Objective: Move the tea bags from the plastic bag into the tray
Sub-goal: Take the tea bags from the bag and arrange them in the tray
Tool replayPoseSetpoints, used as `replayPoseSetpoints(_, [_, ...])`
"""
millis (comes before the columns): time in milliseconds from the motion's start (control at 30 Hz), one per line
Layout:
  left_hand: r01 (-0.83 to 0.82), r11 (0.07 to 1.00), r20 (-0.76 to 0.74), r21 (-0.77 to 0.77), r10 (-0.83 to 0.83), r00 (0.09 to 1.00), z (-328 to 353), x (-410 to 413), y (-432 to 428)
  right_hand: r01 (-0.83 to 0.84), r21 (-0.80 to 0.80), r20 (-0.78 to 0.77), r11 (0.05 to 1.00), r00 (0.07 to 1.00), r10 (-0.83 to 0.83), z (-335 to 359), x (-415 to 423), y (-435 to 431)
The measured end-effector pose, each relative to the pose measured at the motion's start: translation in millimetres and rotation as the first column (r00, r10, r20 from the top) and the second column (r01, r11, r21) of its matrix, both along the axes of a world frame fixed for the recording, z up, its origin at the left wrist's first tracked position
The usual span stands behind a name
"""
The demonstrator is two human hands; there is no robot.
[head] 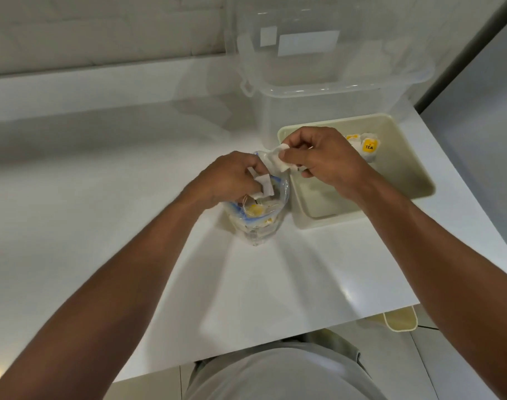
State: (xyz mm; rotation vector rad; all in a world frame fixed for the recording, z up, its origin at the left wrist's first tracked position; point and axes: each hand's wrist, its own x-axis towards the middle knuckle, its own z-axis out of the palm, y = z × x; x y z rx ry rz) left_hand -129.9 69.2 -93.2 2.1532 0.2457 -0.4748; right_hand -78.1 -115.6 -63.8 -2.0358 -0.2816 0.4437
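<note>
Surface: glossy white desk set against a pale tiled wall. Grey floor tiles show past its near edge. A clear plastic bin stands at the far edge, toward the right corner. A cream tray lies just in front of it along the right edge. Loose tea bags sit in its far right corner, one yellow tag reading "TEA".

Plastic bag: clear with blue print, standing open just left of the tray's near left corner, with white sachets and yellow tags inside.

Left hand: at the bag mouth, fingers curled, pinching a white tea bag.

Right hand: above the tray's far left corner, thumb and forefinger pinching a crumpled tea bag, other fingers curled.
</note>
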Motion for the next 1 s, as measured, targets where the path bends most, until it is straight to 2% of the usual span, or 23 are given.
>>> replayPoseSetpoints(67, [-0.002,1.0,0.028,-0.017,0.003,1.0,5.2,1.3,6.8,-0.013,0.022,0.005,1.0,1.0,0.013,2.1,2.2,-3.1])
replayPoseSetpoints(133, [-0.032,0.999,0.066,0.009,0.031,0.997,10.7,2.6,12.2,-0.023,0.076,-0.066,0.997,0.997,0.028,5.7,3.1,-5.3])
replayPoseSetpoints(233, [-0.08,0.996,0.101,0.034,0.076,0.992,14.5,1.3,20.3,-0.122,0.127,-0.131,0.984,0.982,0.139,13.2,0.1,-5.1])
replayPoseSetpoints(333, [-0.057,0.998,0.103,-0.007,0.058,0.993,18.6,2.1,24.8,-0.101,0.203,-0.235,0.974,0.961,0.149,15.3,0.9,-2.5])
replayPoseSetpoints(467, [-0.011,0.987,0.025,-0.157,0.015,1.0,24.5,0.5,29.1,-0.143,0.097,-0.188,0.985,0.969,0.159,12.3,3.7,1.4])
replayPoseSetpoints(533, [0.011,0.99,0.014,-0.144,-0.009,1.0,24.5,2.1,31.6,-0.132,0.108,-0.227,0.985,0.962,0.154,11.5,5.7,-0.9])
replayPoseSetpoints(633, [0.043,0.999,0.023,-0.028,-0.043,0.999,27.0,3.3,32.6,-0.172,0.007,-0.199,0.985,0.965,0.17,12.6,8.5,-4.7])
replayPoseSetpoints(700, [-0.002,0.999,0.022,-0.044,0.003,1.0,27.9,4.4,32.4,-0.152,0.036,-0.253,0.988,0.955,0.156,11.4,8.1,-6.3])
replayPoseSetpoints(733, [-0.033,0.997,0.031,-0.072,0.035,0.999,29.1,4.4,32.2,-0.142,0.018,-0.237,0.99,0.961,0.142,11.2,8.1,-6.5])
replayPoseSetpoints(800, [-0.055,0.998,0.11,-0.025,0.057,0.992,26.0,7.7,35.8,-0.138,-0.083,-0.143,0.987,0.982,0.126,10.8,8.9,-7.9])
replayPoseSetpoints(833, [-0.057,0.998,0.141,0.008,0.055,0.989,24.2,9.4,37.9,-0.14,-0.071,-0.15,0.988,0.98,0.128,10.5,9.7,-9.5])
replayPoseSetpoints(933, [-0.077,0.993,0.157,-0.087,0.09,0.984,26.1,10.9,38.2,-0.175,0.073,-0.26,0.982,0.947,0.188,14.5,7.8,-11.4])
replayPoseSetpoints(1000, [-0.083,0.993,0.185,-0.089,0.099,0.978,28.9,13.0,37.2,-0.223,0.064,-0.242,0.973,0.942,0.232,17.5,6.7,-10.5])
